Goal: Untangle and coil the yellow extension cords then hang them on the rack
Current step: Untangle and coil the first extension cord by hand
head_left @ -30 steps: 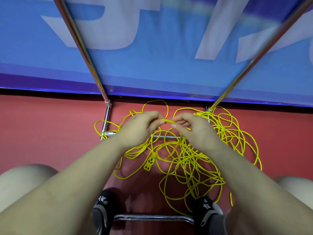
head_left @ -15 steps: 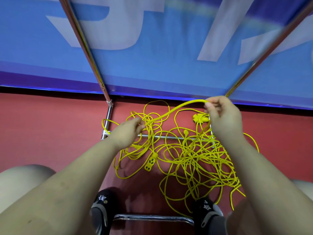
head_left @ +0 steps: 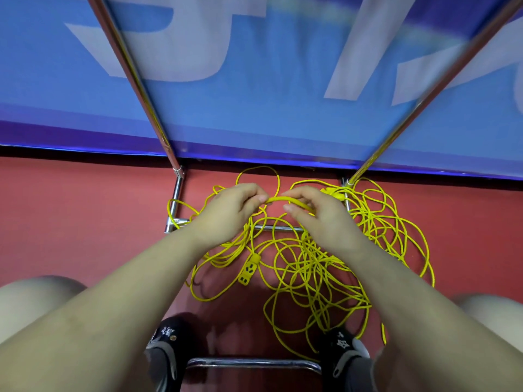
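Right now both hands meet over the tangle: the left hand (head_left: 226,215) pinches one end of a short arched stretch of yellow cord (head_left: 285,200) between thumb and fingertips, and the right hand (head_left: 319,219) grips the other end of the same stretch, thumb underneath and fingers curled over the top. The held piece bridges the small gap between the two grips, bowed slightly upward.

Below and to the right of the grip the rest of the extension cords (head_left: 325,267) lies in a loose, overlapping heap on the red floor (head_left: 70,222), loops crossing one another (which strand belongs to which cord cannot be told). A yellow socket block (head_left: 249,271) rests on the floor just below the left wrist, and a yellow plug (head_left: 335,192) sits just beyond the right hand's knuckles. The heap lies inside the chrome base frame of the rack (head_left: 177,205), whose two uprights rise away beyond the grip on either side, in front of a blue banner (head_left: 254,94). Nearest the viewer, under the forearms, two black shoes (head_left: 167,343) flank another chrome bar (head_left: 249,363).
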### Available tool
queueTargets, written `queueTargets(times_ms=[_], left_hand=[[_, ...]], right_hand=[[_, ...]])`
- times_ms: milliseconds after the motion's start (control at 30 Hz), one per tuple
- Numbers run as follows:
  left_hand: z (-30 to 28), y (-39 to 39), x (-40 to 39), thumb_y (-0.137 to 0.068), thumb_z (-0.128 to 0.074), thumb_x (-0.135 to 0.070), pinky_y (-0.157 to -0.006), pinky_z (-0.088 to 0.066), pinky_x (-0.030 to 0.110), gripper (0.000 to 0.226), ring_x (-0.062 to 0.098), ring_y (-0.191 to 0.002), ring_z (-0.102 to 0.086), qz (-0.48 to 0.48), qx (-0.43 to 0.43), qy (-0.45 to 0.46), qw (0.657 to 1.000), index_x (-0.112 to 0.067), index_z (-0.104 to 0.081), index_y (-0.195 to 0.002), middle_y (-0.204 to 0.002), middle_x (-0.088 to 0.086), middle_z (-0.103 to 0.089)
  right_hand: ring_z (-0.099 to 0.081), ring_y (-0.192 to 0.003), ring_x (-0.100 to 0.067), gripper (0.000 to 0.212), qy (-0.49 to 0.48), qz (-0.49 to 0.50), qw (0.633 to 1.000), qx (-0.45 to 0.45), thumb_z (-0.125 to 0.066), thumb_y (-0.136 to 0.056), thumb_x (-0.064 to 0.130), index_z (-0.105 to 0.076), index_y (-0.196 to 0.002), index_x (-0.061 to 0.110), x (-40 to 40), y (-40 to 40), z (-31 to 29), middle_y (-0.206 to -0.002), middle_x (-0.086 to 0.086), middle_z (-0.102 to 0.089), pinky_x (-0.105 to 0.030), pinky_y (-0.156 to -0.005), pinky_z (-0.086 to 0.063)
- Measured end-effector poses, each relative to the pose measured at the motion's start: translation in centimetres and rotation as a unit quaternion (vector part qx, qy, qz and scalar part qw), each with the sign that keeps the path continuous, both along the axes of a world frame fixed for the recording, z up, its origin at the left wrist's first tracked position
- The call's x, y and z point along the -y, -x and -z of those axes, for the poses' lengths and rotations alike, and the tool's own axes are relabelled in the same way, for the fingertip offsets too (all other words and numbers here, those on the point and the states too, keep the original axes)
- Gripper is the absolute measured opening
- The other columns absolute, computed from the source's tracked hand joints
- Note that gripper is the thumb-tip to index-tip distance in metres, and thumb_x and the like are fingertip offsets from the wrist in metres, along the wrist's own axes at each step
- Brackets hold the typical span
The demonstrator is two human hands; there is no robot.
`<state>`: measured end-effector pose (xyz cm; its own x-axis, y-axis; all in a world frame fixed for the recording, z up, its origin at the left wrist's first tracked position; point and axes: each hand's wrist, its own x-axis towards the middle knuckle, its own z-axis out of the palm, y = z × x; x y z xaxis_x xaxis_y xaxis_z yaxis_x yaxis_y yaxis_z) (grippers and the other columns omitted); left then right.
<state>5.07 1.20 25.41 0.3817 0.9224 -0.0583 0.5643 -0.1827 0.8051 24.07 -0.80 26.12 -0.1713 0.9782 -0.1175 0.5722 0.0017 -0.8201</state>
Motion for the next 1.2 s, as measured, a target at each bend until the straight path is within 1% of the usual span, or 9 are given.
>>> queueTargets(times_ms=[67, 233, 367, 500, 633, 733, 933, 1067, 1200], left_hand=[[0.1, 0.3, 0.1, -0.098, -0.047, -0.026, -0.07, -0.039, 0.024, 0.023, 0.01, -0.071, -0.05, 0.008, -0.001, 0.018, 1.0, -0.035, -0.049, -0.076, -0.071, -0.01, -0.052], [1.2, 1.6, 0.2, -0.095, -0.048, -0.038, -0.068, -0.042, 0.031, 0.031, 0.022, -0.068, -0.052, 0.022, -0.075, 0.071, 0.994, -0.009, -0.053, -0.084, -0.073, 0.008, -0.057], [2.7, 3.0, -0.2, -0.096, -0.046, -0.039, -0.061, -0.039, 0.028, 0.034, 0.023, -0.067, -0.048, -0.005, -0.129, 0.103, 0.986, -0.01, -0.046, -0.079, -0.071, 0.008, -0.05], [2.6, 3.0, -0.5, -0.097, -0.048, -0.032, -0.061, -0.037, 0.029, 0.029, 0.017, -0.063, -0.041, -0.051, -0.053, 0.103, 0.992, -0.01, -0.047, -0.078, -0.068, 0.006, -0.049], [1.1, 1.7, -0.8, -0.097, -0.049, -0.024, -0.059, -0.034, 0.025, 0.023, 0.009, -0.061, -0.036, -0.057, 0.043, 0.061, 0.996, -0.006, -0.054, -0.083, -0.067, 0.0, -0.042], [0.0, 1.0, -1.0, -0.096, -0.049, -0.021, -0.06, -0.034, 0.028, 0.019, 0.011, -0.063, -0.036, -0.065, 0.107, 0.05, 0.991, -0.011, -0.054, -0.081, -0.067, -0.001, -0.039], [-0.8, 0.1, -1.0, -0.096, -0.05, -0.021, -0.059, -0.032, 0.023, 0.018, 0.008, -0.064, -0.037, -0.041, 0.124, 0.054, 0.99, -0.012, -0.058, -0.083, -0.07, 0.003, -0.044], [-0.5, -0.2, -0.7, -0.096, -0.051, -0.019, -0.069, -0.038, 0.017, 0.02, -0.002, -0.068, -0.046, -0.009, 0.126, 0.068, 0.99, -0.026, -0.059, -0.078, -0.069, -0.018, -0.056], [-1.0, -0.6, -0.5, -0.095, -0.052, -0.017, -0.07, -0.038, 0.01, 0.02, -0.008, -0.069, -0.05, 0.005, 0.136, 0.065, 0.988, -0.026, -0.059, -0.079, -0.071, -0.016, -0.057]], right_hand=[[-0.06, -0.075, -0.015, 0.011, -0.02, 0.021, 1.0, 0.0, -0.062, -0.088, 0.022, -0.066, -0.099, 0.024, -0.3, 0.0, 0.0, -0.077, 0.006, -0.062, -0.038, -0.077, -0.05], [-0.055, -0.072, -0.001, 0.009, -0.053, 0.044, 0.998, -0.006, -0.059, -0.089, 0.017, -0.063, -0.093, 0.025, -0.5, -0.1, -0.5, -0.078, 0.013, -0.06, -0.017, -0.071, -0.044], [-0.056, -0.068, 0.011, 0.009, -0.101, 0.171, 0.979, -0.037, -0.055, -0.092, 0.014, -0.06, -0.094, 0.021, -1.7, -2.1, -1.9, -0.079, 0.009, -0.062, -0.006, -0.066, -0.042], [-0.056, -0.066, 0.004, 0.012, -0.108, 0.292, 0.949, -0.043, -0.053, -0.093, 0.013, -0.062, -0.101, 0.013, -2.3, -4.6, -2.5, -0.084, -0.002, -0.063, -0.014, -0.065, -0.047], [-0.055, -0.109, -0.018, 0.037, -0.071, 0.264, 0.961, 0.047, -0.056, -0.092, 0.02, -0.051, -0.127, 0.01, -1.8, -4.6, -1.5, -0.118, -0.005, -0.058, -0.013, -0.085, -0.034], [-0.03, -0.138, -0.017, 0.069, -0.084, 0.167, 0.976, 0.109, -0.06, -0.089, 0.031, -0.027, -0.146, 0.011, -1.2, -3.4, -0.9, -0.148, -0.007, -0.034, -0.021, -0.11, -0.02], [0.002, -0.145, -0.026, 0.089, -0.158, 0.197, 0.959, 0.131, -0.056, -0.084, 0.052, -0.008, -0.15, 0.016, -0.5, -1.6, -1.3, -0.156, -0.015, 0.005, -0.036, -0.116, -0.004], [-0.024, -0.141, -0.022, 0.062, -0.172, 0.063, 0.973, 0.142, -0.048, -0.084, 0.053, -0.041, -0.139, 0.025, -0.4, -0.5, -1.1, -0.148, -0.003, -0.037, -0.039, -0.115, -0.008], [-0.057, -0.087, 0.003, 0.025, -0.097, 0.026, 0.995, 0.026, -0.057, -0.086, 0.036, -0.066, -0.105, 0.023, -0.1, 0.3, 0.0, -0.093, 0.023, -0.062, -0.023, -0.092, -0.039]])
